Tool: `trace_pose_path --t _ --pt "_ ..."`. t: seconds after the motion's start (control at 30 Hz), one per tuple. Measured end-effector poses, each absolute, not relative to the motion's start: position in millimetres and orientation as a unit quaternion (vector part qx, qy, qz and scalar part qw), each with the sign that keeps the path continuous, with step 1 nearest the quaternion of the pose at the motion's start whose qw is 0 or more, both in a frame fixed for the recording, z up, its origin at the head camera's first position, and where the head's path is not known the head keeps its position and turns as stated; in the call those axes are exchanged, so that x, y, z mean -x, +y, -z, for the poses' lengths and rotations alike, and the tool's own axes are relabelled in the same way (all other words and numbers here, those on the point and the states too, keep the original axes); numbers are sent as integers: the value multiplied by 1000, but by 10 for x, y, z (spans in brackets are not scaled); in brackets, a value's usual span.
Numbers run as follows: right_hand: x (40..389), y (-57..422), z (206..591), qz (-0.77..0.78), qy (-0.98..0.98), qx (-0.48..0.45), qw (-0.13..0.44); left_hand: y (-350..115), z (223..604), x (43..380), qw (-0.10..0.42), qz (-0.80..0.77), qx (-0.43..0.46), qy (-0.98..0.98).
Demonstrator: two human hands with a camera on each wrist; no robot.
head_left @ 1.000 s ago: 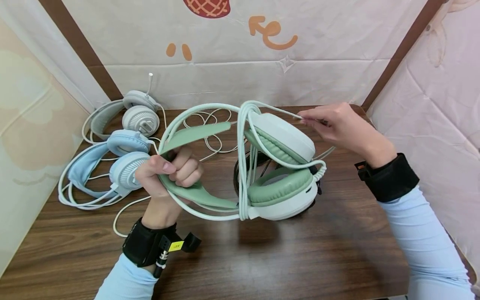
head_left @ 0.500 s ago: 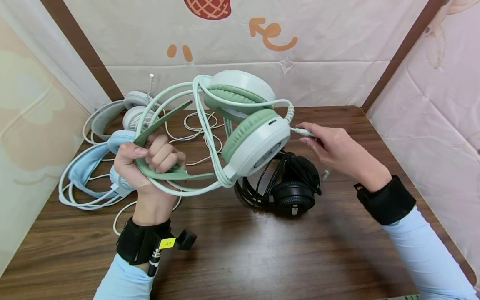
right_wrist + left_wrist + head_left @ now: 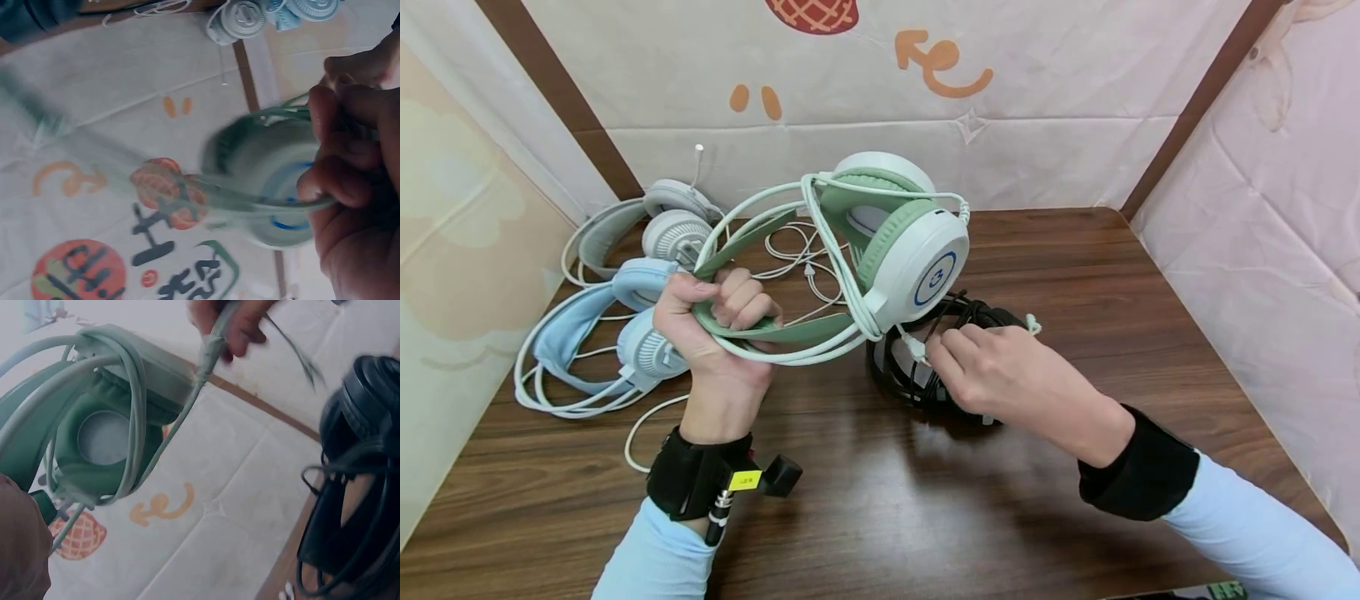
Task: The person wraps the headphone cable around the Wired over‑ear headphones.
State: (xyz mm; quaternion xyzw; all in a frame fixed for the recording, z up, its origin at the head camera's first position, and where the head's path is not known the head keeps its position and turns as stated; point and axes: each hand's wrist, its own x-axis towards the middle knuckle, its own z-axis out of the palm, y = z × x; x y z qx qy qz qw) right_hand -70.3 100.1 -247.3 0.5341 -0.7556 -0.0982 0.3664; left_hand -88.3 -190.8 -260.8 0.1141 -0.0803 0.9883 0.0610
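Note:
Pale green-and-white headphones (image 3: pixel 928 262) are held up above the table, their cable looped several times round the headband and ear cups. My left hand (image 3: pixel 722 342) grips the headband and its green inner strap. My right hand (image 3: pixel 1003 371) pinches the cable (image 3: pixel 913 343) just below the near ear cup, fingers curled. In the left wrist view the cable (image 3: pixel 210 356) runs from the wrapped loops up to the right hand's fingers. A blurred loose cable end hangs past that hand. The right wrist view shows the right hand (image 3: pixel 350 169) in front of the ear cup (image 3: pixel 250 156).
Black headphones (image 3: pixel 917 392) with a bundled cable lie on the wooden table (image 3: pixel 880 517), partly behind my right hand. Light blue headphones (image 3: pixel 576 325) and grey headphones (image 3: pixel 677 237) lie at the left. A white cable (image 3: pixel 808 271) trails behind. Fabric walls surround the table.
The headphones moved left and up, then slightly back right, and turned so the outer ear cup shows. The right hand moved left and down along the cable to the ear cup.

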Motion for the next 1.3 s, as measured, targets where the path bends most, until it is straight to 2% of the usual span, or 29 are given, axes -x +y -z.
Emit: trace_pose_path --t 0.2,0.43,0.67,0.9,1.13,1.3 --pt "523 840 2382 117 -720 -561 391 -1863 2620 918 -15 -993 -117 -3" --pt "453 805 2260 152 -707 -581 375 -1835 2603 907 -65 -978 -154 125" --pt "441 796 2111 168 -693 -596 370 -1825 2565 870 -30 -955 -211 207" --pt "481 779 2011 148 -673 -611 391 -1786 2576 818 -24 -900 -304 312" --pt "543 787 1965 155 -663 -604 414 -1810 2573 763 26 -887 -310 341" --pt "621 778 1948 135 -648 -598 452 -1823 2583 729 52 -878 -312 360"
